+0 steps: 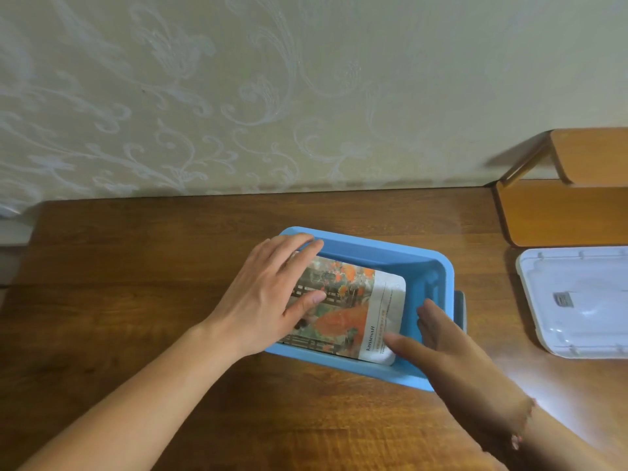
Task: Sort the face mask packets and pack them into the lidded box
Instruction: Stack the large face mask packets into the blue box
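Note:
A blue plastic box point(390, 253) stands open in the middle of the wooden table. Inside it lies a face mask packet point(356, 311) with an orange floral picture and a white end; anything under it is hidden. My left hand point(268, 294) lies flat on the packet's left half, fingers straight and reaching over the box's far left rim. My right hand point(438, 338) touches the packet's near right corner with straight fingers, just inside the box's right wall. The box's white lid point(577, 300) lies upside down on the table at the right.
A patterned wall runs close behind the table point(136, 266). A lighter wooden chair or shelf point(560, 205) stands at the far right, behind the lid. A grey clip point(459, 307) sticks out on the box's right side.

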The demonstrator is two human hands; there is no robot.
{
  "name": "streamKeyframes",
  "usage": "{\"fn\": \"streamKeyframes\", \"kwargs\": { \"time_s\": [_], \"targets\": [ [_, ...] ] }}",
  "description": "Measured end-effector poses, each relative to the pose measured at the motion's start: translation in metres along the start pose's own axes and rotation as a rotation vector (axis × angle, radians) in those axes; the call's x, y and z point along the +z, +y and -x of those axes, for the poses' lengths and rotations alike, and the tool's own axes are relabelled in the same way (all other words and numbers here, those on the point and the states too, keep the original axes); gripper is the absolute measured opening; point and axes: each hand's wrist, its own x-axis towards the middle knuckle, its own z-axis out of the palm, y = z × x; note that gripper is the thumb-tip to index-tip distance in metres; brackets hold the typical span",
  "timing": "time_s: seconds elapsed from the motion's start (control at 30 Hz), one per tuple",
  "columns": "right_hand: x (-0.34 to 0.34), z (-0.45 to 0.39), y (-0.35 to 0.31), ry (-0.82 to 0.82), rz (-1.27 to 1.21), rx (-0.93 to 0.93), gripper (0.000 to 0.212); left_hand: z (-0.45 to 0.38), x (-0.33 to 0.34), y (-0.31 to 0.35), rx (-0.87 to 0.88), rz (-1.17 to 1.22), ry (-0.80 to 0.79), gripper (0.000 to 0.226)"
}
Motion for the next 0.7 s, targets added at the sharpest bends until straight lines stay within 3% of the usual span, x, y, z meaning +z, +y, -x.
{"fn": "streamKeyframes", "kwargs": {
  "time_s": [0.1, 0.17, 0.27, 0.33, 0.4, 0.47, 0.57, 0.63, 0.7],
  "targets": [
    [-0.011, 0.030, 0.006, 0.074, -0.011, -0.101, 0.071, 0.017, -0.007, -0.008, -0.085, 0.123, 0.210, 0.059],
    [-0.016, 0.046, 0.014, 0.189, -0.035, -0.242, 0.059, 0.042, -0.010, -0.021, -0.231, 0.180, 0.407, 0.054],
    [-0.016, 0.063, 0.033, 0.405, 0.132, -0.461, 0.029, 0.104, -0.005, -0.049, -0.561, 0.161, 0.614, 0.050],
    [-0.008, 0.071, 0.043, 0.450, 0.186, -0.525, 0.020, 0.158, 0.002, -0.070, -0.847, 0.103, 0.623, 0.047],
    [0.008, 0.078, 0.053, 0.417, 0.153, -0.548, 0.017, 0.218, 0.013, -0.089, -1.216, 0.083, 0.500, 0.045],
    [0.032, 0.079, 0.065, 0.292, 0.049, -0.502, 0.025, 0.277, 0.025, -0.102, -1.506, 0.091, 0.306, 0.051],
    [0.076, 0.066, 0.081, -0.078, -0.004, -0.261, 0.031, 0.335, 0.035, -0.094, -1.700, 0.184, 0.094, 0.055],
    [0.112, 0.051, 0.094, -0.356, 0.087, -0.063, 0.028, 0.351, 0.041, -0.079, -1.788, 0.307, 0.099, 0.058],
    [0.154, 0.037, 0.107, -0.512, 0.235, 0.023, 0.046, 0.356, 0.045, -0.063, -1.791, 0.366, 0.142, 0.066]
  ]
}}
